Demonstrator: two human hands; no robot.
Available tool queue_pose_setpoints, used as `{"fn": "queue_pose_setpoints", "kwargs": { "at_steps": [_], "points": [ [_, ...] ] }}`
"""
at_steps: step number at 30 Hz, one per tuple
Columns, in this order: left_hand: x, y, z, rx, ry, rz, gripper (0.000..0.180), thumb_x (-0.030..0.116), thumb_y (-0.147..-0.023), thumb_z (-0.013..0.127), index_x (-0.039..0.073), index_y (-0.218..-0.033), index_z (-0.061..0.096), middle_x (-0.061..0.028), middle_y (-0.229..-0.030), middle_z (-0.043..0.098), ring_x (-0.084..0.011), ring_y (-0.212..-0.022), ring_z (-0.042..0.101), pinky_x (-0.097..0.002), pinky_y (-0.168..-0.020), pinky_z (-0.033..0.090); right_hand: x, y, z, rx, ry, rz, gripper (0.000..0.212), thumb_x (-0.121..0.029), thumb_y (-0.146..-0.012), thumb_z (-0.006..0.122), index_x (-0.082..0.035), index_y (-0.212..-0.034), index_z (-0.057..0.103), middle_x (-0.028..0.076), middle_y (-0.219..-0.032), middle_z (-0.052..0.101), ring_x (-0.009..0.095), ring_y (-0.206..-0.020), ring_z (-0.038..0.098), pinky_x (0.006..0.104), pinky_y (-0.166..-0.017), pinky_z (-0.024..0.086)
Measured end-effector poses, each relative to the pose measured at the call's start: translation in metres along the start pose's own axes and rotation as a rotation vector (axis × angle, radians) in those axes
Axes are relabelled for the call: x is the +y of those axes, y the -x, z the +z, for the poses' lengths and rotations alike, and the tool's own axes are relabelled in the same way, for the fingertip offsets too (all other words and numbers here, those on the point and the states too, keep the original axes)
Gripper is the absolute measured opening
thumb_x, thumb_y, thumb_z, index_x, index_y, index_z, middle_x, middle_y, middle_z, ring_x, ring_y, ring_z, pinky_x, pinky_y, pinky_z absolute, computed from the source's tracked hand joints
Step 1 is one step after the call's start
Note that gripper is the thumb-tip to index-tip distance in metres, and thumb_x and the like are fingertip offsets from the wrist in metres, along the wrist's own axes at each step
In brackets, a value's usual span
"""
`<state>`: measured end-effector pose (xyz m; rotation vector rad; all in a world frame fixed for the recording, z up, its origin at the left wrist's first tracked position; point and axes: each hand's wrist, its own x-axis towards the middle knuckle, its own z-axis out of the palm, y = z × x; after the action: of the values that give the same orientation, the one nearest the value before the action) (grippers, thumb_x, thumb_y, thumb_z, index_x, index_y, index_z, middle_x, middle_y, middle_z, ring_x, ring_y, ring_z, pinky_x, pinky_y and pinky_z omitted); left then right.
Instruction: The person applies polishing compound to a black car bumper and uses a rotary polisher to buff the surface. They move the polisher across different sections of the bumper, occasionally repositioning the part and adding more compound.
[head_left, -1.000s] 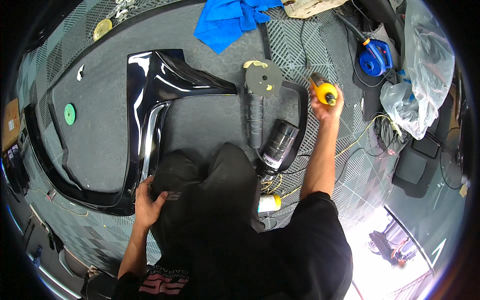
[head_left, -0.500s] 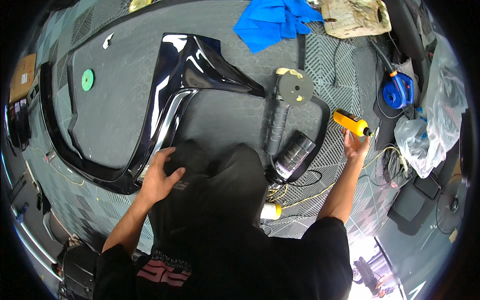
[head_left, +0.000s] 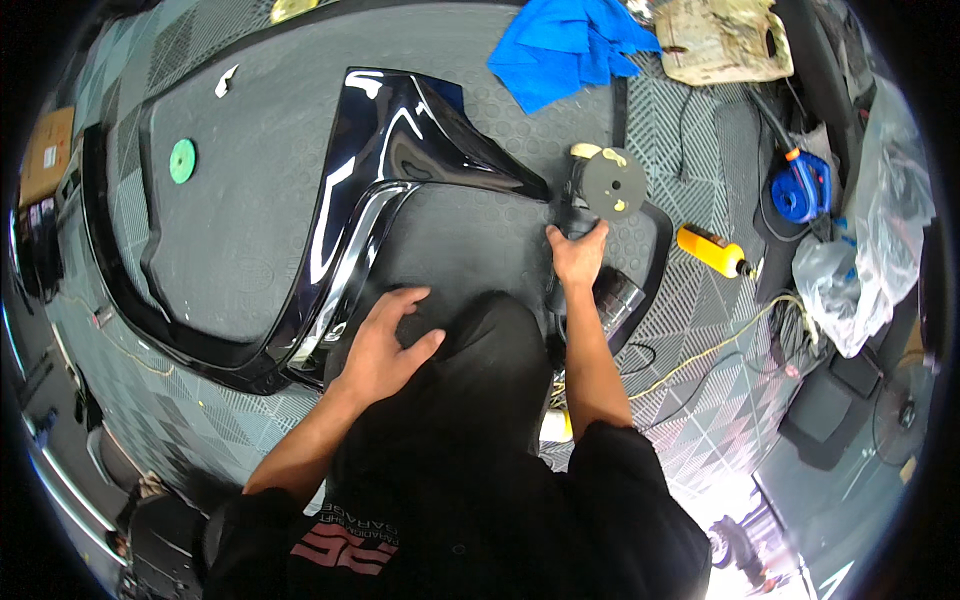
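Beside black panel (head_left: 345, 200), right hand (head_left: 579, 260) on polisher (head_left: 573, 188), closure unclear; left hand (head_left: 385, 350) open. Keep pad (head_left: 602, 188) clear of panel.

Right fingers (head_left: 597, 236) at a dark polisher (head_left: 612, 186)

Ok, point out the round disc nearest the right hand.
The dark grey disc, at the head of the black power tool just beyond the right hand; the green disc and yellow disc lie farther left.

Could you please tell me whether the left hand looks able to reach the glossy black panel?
Probably yes: the left hand looks empty, close beside the panel, with nothing visibly blocking the way.
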<state>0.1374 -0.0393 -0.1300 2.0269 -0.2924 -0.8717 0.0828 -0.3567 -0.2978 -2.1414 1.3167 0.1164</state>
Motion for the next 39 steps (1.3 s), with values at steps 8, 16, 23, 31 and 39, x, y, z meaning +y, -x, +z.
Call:
{"fn": "queue_pose_setpoints", "kwargs": {
  "at_steps": [8,16,23,31,39],
  "points": [
    [0.024,-0.051,0.027,-0.043,0.217,-0.036,0.065,0.029,-0.089,0.082,0.006,-0.143,0.054,-0.0163,-0.136,0.062,-0.0299,-0.117,0.064,-0.0408,-0.098,0.053,-0.035,0.009,-0.069,-0.340,-0.485,0.113,0.064,-0.014,-0.077,0.083,0.007,-0.130,0.056,0.016,-0.103,0.074,0.031,-0.091,0.071,0.0415,-0.089,0.056],
    [0.104,-0.022,0.046,-0.279,0.097,0.473,0.095,0.017,-0.079,0.088,0.011,-0.159,0.037,-0.0177,-0.144,0.054,-0.0308,-0.116,0.064,-0.0424,-0.104,0.052,-0.130,0.028,-0.155,-0.612,-0.978,0.208,0.050,-0.029,-0.086,0.081,0.003,-0.119,0.062,0.013,-0.095,0.071,0.023,-0.075,0.072,0.0353,-0.067,0.061],
    [0.156,0.002,-0.008,-0.091,0.185,0.686,0.075,0.008,-0.085,0.084,0.008,-0.153,0.051,-0.0156,-0.111,0.070,-0.0215,-0.089,0.070,-0.0382,-0.086,0.056,-0.196,0.084,-0.179,-0.886,-1.428,0.551,0.052,-0.039,-0.091,0.070,0.006,-0.114,0.057,0.021,-0.089,0.070,0.031,-0.067,0.071,0.0391,-0.062,0.064],
    [0.150,0.103,-0.064,-0.291,0.339,0.550,0.071,0.019,-0.092,0.080,0.006,-0.155,0.049,-0.0056,-0.077,0.074,-0.0083,-0.077,0.067,-0.0272,-0.083,0.051,-0.205,0.189,-0.192,-1.105,-1.497,0.358,0.063,-0.039,-0.098,0.065,0.011,-0.131,0.046,0.027,-0.105,0.065,0.036,-0.084,0.072,0.0420,-0.073,0.066],
    [0.135,0.203,-0.079,-0.204,0.460,0.660,0.056,0.025,-0.095,0.080,0.007,-0.144,0.061,-0.0034,-0.058,0.064,-0.0064,-0.058,0.063,-0.0274,-0.064,0.051,-0.209,0.304,-0.209,-1.096,-1.506,0.149,0.058,-0.042,-0.095,0.065,0.009,-0.121,0.056,0.023,-0.095,0.070,0.034,-0.078,0.072,0.0426,-0.070,0.064]
  ]
}}
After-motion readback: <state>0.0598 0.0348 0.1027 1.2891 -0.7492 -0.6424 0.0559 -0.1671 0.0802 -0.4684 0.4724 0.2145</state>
